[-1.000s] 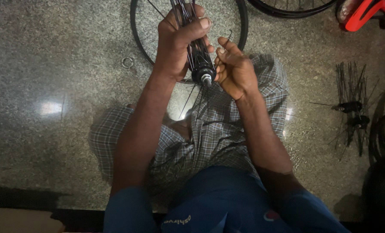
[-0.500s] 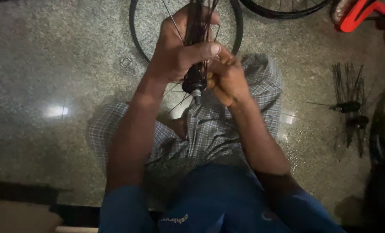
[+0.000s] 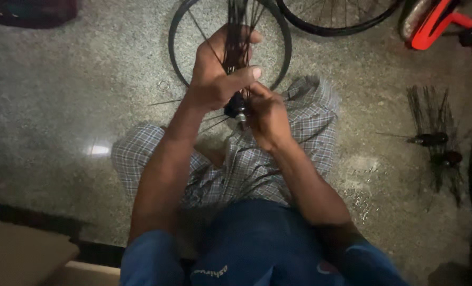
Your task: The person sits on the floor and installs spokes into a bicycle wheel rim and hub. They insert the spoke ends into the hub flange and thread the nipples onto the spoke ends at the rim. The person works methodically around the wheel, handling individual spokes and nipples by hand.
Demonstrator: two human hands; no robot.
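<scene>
My left hand (image 3: 217,71) grips a black wheel hub (image 3: 236,108) and the bundle of thin black spokes (image 3: 238,26) that rises from it. My right hand (image 3: 268,114) closes on the lower end of the same hub, by its metal axle tip, fingers pinched at the spokes. Both hands hold it above my lap, which is covered by a checked cloth (image 3: 299,132). Loose spokes hang down over the cloth.
A bare black wheel rim (image 3: 175,58) lies on the speckled stone floor just beyond my hands. A second rim (image 3: 326,29) and a red bicycle frame (image 3: 437,21) lie at the top right. Two more hubs with spokes (image 3: 434,140) rest on the floor at right.
Both hands and the hub have come down slightly toward my lap. My right hand has closed in from beside the hub onto its lower end.
</scene>
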